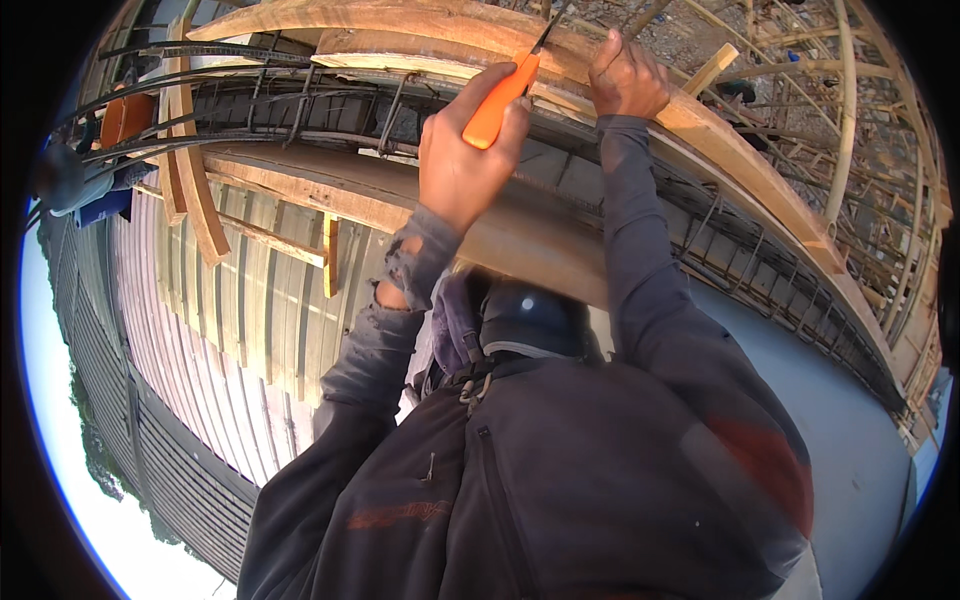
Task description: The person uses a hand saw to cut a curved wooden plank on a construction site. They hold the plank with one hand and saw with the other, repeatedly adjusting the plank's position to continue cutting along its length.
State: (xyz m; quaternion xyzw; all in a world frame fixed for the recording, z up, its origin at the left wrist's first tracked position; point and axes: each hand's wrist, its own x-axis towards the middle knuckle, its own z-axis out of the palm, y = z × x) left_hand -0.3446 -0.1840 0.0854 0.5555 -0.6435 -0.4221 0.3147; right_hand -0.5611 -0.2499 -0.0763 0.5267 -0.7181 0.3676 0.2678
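Note:
My left hand (465,160) is closed round the orange handle of a hand tool (500,105). A narrow dark blade or shaft runs from the handle up to the top edge of the view; its exact kind does not show. Beside it, my right hand (628,78) is curled into a fist at the upper edge of a long wooden board (430,22). Whatever its fingers may hold is hidden. Below both hands runs a cage of steel reinforcing bars (720,225) between wooden planks.
Two upright wood pieces (190,150) cross the bars at left. Below lies a corrugated metal roof (230,290). Bamboo poles (845,120) and timber fill the right. A person in blue (95,195) is at the far left, near an orange object (127,118).

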